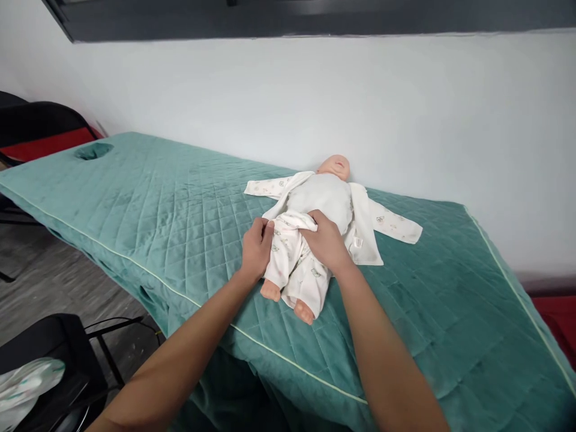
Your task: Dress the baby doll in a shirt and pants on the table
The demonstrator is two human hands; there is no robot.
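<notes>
Left hand (258, 247), right hand (326, 241) grip white printed cloth trousers (283, 255); beneath hands, quilted green fabric bedcover (180, 204); beyond, white wall (225, 96).

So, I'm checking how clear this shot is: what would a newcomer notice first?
Likely the doll, on its back on the green bed, head toward the wall, with its white shirt open either side. Next, the left hand and right hand gripping the waist of its pants. After that, perhaps the hole near the bed's left end.
</notes>
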